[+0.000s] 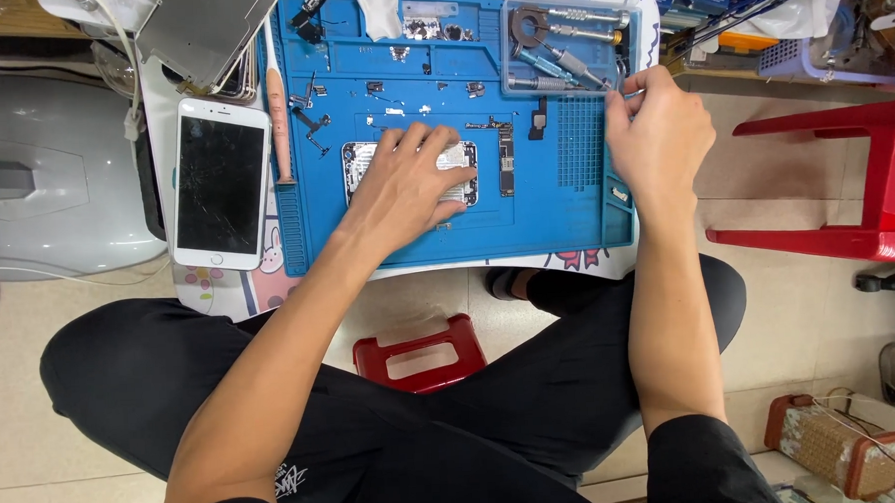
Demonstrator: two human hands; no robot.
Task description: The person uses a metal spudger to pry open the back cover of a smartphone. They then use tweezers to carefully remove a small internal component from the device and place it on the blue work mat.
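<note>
A blue mat point(565, 218) covers most of the small tabletop point(221, 294), with the person's crossed legs and a red stool point(418, 354) below it. Left of the mat lies a white phone point(220, 183), screen up, well apart from both hands. A clear tray point(639, 46) of screwdrivers sits on the mat's upper right corner.

At the mat's middle lies an opened phone shell point(465, 172), mostly hidden. The left hand point(405, 184) rests flat on it, fingers spread, pressing it down. Just right of the shell, a narrow circuit board point(506, 158) stands apart from the fingers.

The right hand point(657, 135) hovers at the mat's right edge, just below the tray, well apart from the shell. Its thumb and forefinger are pinched together on something thin and metallic, perhaps tweezers point(622, 94), though it is too small to tell for sure.

Small screws and brackets point(430, 29) lie scattered along the mat's top.
</note>
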